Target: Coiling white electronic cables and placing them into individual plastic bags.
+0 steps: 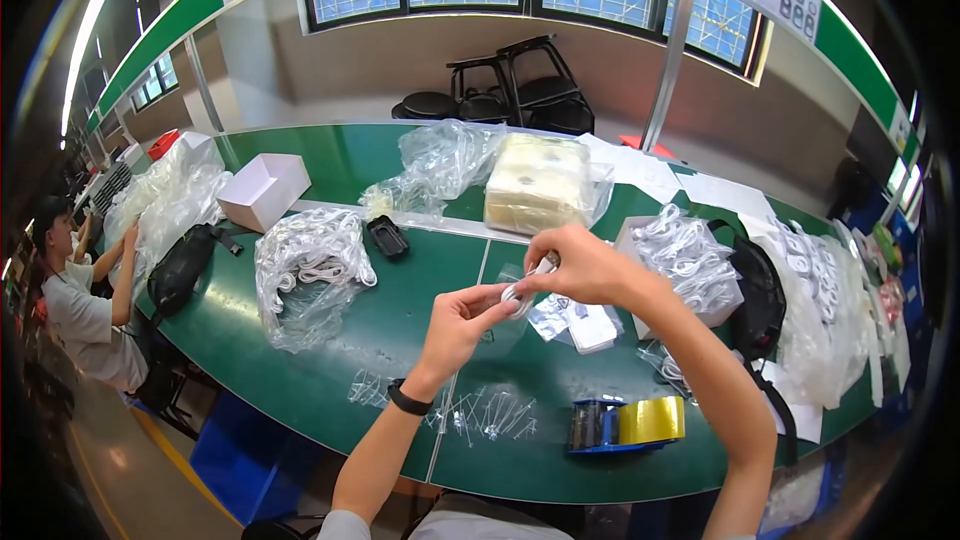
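Note:
Over the middle of the green table I hold a coiled white cable (518, 298) between both hands. My left hand (462, 328), with a black band on its wrist, pinches the coil with thumb and fingers. Above and to the right, my right hand (577, 262) is closed on the same cable near its plug end (546, 264). Just right of the coil lie small clear bags and a white flat piece (592, 332). Below my hands are scattered thin clear and whitish strips (492, 414), too fine to name.
A blue tape dispenser with yellow tape (650, 422) stands near the front edge. White cables fill a box (690, 262) at right and an opened plastic bag (312, 258) at left. Farther back are a wrapped cream stack (538, 183) and a white box (265, 190). Another person (90, 310) works at far left.

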`<act>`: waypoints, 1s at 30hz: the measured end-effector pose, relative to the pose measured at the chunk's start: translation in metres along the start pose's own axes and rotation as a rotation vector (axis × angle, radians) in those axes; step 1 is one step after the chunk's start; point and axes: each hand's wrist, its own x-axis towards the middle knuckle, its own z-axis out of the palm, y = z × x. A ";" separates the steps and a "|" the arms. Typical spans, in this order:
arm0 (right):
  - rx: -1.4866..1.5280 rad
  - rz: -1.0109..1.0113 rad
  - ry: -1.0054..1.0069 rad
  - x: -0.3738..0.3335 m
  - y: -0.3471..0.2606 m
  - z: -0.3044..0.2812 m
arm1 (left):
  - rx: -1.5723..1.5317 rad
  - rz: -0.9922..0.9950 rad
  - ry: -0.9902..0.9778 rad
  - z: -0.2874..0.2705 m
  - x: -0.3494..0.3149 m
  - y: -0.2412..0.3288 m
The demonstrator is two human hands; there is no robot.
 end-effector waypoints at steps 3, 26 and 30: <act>-0.009 -0.068 0.025 0.001 0.001 0.012 | 0.005 -0.012 -0.015 -0.001 -0.001 -0.003; 0.170 -0.108 0.038 0.009 -0.002 0.019 | -0.194 -0.023 0.052 0.001 0.003 -0.014; 0.156 -0.166 0.051 0.008 -0.001 0.026 | -0.206 -0.018 0.076 0.000 0.003 -0.014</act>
